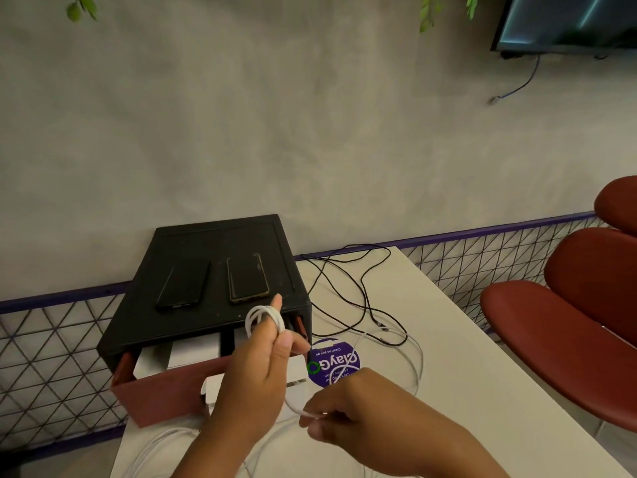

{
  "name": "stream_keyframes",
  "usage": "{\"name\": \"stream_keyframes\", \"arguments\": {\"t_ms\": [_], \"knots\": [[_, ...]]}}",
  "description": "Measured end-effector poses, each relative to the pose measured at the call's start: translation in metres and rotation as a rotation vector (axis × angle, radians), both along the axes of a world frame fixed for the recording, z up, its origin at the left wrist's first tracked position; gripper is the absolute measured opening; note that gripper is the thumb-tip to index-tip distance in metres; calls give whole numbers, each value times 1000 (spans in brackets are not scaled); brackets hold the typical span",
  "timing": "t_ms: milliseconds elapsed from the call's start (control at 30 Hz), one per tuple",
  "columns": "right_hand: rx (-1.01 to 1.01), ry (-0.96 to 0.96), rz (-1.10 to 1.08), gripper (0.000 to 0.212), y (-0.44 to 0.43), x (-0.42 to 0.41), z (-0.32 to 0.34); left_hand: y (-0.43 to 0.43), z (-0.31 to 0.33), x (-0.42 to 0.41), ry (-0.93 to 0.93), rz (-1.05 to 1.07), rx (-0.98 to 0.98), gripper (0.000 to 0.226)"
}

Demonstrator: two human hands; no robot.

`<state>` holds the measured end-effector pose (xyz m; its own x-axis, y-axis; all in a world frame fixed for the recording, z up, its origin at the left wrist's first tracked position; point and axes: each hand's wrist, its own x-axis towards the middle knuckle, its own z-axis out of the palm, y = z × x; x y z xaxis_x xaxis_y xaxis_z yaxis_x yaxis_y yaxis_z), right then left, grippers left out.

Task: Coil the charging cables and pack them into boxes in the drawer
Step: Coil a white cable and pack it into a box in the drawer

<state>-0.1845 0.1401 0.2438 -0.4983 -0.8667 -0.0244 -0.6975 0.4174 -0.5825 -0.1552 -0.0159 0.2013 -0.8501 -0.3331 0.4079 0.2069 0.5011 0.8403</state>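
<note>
My left hand (256,369) is raised in front of the drawer unit with a white charging cable (263,319) looped round its fingers. Lower right, my right hand (348,405) pinches the loose run of the same cable, which arcs out over the table (413,360). The black drawer unit (213,270) stands at the table's left, its red drawer (158,391) pulled out with white boxes (193,353) inside. A black cable (348,291) lies tangled on the table behind. More white cable (155,446) lies at the near edge.
Two dark phones (184,282) (246,277) lie on top of the drawer unit. A purple round sticker (332,362) marks the white table (465,391). Red chairs (565,312) stand to the right, and a wire-grid fence (51,357) runs behind along the wall.
</note>
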Motion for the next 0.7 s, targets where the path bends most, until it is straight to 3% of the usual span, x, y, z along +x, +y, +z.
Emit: {"name": "stream_keyframes", "arguments": {"t_ms": [67, 133, 267, 300, 400, 533, 700], "knots": [[-88, 2, -4, 16, 2, -2, 2, -2, -1, 1, -82, -77, -41, 25], [-199, 19, -92, 24, 6, -9, 2, 0, -1, 7, -164, -201, 64, 25], [-444, -64, -319, 21, 12, -25, 1, 5, 6, 17, -271, -437, 373, 77], [-482, -82, -357, 18, 12, -28, 0, 5, 7, 17, -277, -482, 430, 77], [-547, -108, -430, 16, 10, -35, -9, 6, 13, 19, -220, -602, 644, 47], [-599, -89, -344, 23, 1, -31, -23, 9, 6, 17, -195, -663, 1008, 41], [-518, 21, -276, 34, -10, -17, -31, 6, 0, 12, -201, -906, 1171, 31]]}}
